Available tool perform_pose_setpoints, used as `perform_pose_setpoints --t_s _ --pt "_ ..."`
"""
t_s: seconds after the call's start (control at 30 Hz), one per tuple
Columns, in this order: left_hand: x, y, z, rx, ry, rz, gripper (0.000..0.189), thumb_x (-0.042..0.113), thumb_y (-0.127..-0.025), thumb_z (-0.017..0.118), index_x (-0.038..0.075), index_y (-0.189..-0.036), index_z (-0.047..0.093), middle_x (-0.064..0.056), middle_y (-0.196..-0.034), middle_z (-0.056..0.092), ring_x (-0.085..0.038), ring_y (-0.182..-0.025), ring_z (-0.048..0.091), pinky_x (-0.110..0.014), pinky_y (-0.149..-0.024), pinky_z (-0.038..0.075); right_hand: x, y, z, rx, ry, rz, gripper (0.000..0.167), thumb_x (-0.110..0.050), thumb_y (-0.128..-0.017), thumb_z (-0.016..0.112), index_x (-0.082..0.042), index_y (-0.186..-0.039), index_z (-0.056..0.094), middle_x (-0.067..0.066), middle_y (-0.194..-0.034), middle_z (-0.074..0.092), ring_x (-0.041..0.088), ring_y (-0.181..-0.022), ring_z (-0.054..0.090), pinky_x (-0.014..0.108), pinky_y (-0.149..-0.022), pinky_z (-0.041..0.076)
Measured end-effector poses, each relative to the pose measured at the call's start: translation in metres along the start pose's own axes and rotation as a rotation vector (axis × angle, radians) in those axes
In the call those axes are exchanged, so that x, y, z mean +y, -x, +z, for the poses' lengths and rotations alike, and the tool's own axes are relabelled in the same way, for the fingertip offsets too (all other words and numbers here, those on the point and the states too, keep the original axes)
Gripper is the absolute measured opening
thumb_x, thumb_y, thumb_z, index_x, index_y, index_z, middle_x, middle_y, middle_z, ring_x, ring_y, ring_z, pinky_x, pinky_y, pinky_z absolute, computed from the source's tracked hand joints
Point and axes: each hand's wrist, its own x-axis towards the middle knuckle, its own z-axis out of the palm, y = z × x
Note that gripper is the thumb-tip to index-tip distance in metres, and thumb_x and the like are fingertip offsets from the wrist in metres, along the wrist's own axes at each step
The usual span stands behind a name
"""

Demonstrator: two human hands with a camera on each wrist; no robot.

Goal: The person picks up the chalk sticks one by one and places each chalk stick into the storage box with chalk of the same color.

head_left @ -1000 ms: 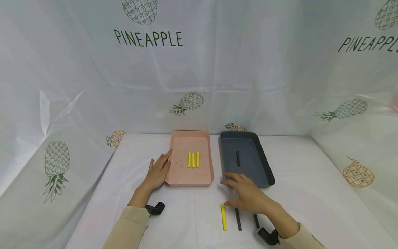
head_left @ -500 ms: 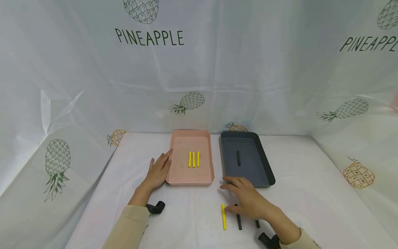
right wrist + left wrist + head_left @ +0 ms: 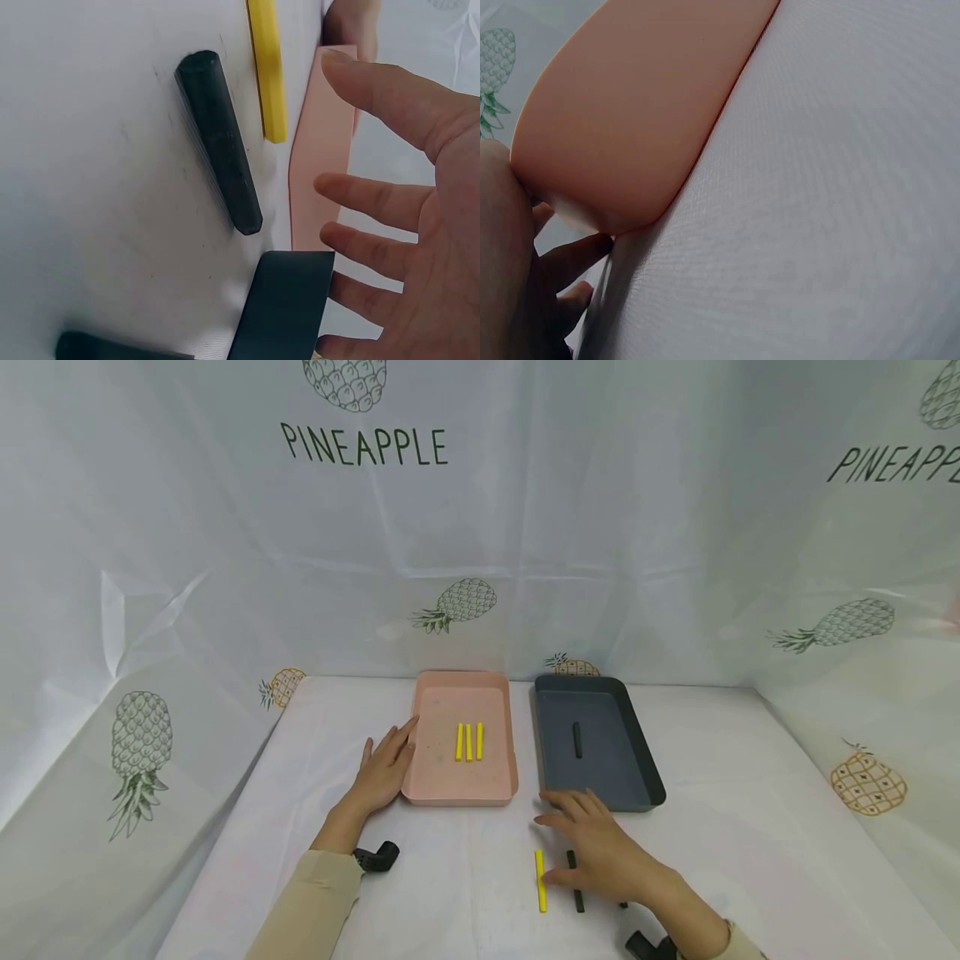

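My left hand [image 3: 381, 774] rests at the left side of a pink tray [image 3: 435, 781], its extended fingers touching the tray wall. Over the table, my right hand [image 3: 600, 852] hovers with its fingers spread and holds nothing. Beneath its thumb lies a yellow crayon-like stick [image 3: 542, 899]. A black stick [image 3: 578, 902] beside it is partly covered by the hand, and a second black stick [image 3: 623, 905] is almost wholly hidden under the wrist. In the right wrist view, the yellow stick [image 3: 268, 71] and the black stick [image 3: 220, 142] lie apart from the fingers.
Three yellow sticks [image 3: 468, 743] lie side by side in the pink tray. To its right stands a dark grey tray [image 3: 600, 781] with one black stick [image 3: 577, 740] inside. A pineapple-print curtain [image 3: 600, 527] hangs behind the white table [image 3: 442, 877].
My right hand has drawn back slightly toward the table's near edge, from the dark tray's front to above the loose sticks. My left hand has stayed at the pink tray.
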Motion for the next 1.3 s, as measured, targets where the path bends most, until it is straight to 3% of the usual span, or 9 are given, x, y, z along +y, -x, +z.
perform_pose_setpoints --t_s 1.0,1.3 --pt "0.002 0.000 -0.001 0.003 -0.006 0.002 0.053 0.036 -0.114 0.031 0.032 -0.166 0.024 -0.009 -0.170 0.032 -0.036 -0.162 0.014 -0.060 -0.128 -0.014 -0.013 0.015 0.013 0.024 0.063 -0.028 0.075 -0.059 -0.068 0.091 -0.016 -0.127 0.070 0.012 -0.161 0.041 0.044 -0.156 0.024 0.070 -0.124 0.021" --pt "0.001 0.000 -0.001 0.001 -0.007 0.006 0.053 0.037 -0.114 0.030 0.032 -0.166 0.024 -0.009 -0.171 0.031 -0.036 -0.162 0.014 -0.061 -0.127 -0.015 -0.014 0.014 0.015 -0.002 0.087 -0.005 0.079 -0.063 -0.068 0.089 -0.016 -0.128 0.069 0.011 -0.163 0.040 0.043 -0.158 0.020 0.068 -0.126 0.018"
